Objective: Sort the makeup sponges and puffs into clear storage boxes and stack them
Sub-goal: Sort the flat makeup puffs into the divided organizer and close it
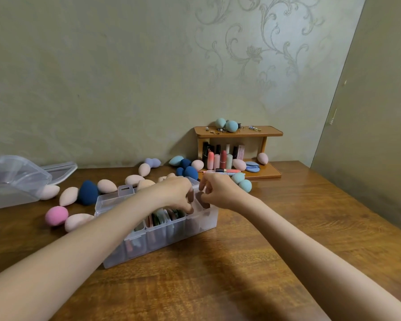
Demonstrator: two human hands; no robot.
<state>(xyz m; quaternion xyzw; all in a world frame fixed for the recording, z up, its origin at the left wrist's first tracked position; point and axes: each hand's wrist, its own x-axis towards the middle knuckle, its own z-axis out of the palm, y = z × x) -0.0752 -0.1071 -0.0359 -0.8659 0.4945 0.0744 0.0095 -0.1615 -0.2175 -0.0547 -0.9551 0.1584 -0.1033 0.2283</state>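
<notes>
Left edge of the desk: a second clear storage box (12, 181) lies tipped, its lid (60, 170) behind it, both of thin glossy plastic. Loose egg-shaped sponges follow, matte and soft-looking: a pink one (56, 215), a navy one (88, 192), several beige. At centre stands the open divided box (162, 237), long axis running from near left to far right, flat puffs (169, 215) standing on edge in its middle compartments. The left hand (174, 193) reaches across the box, fingers curled down among the puffs. The right hand (218, 191) meets it over the far-right compartment, fingertips pinching a dark brown puff (204, 200); this hand is nearer that compartment, so seating the puff likely falls to it. At the back edge right, a wooden shelf (239, 133) carries teal sponges (227, 125).
</notes>
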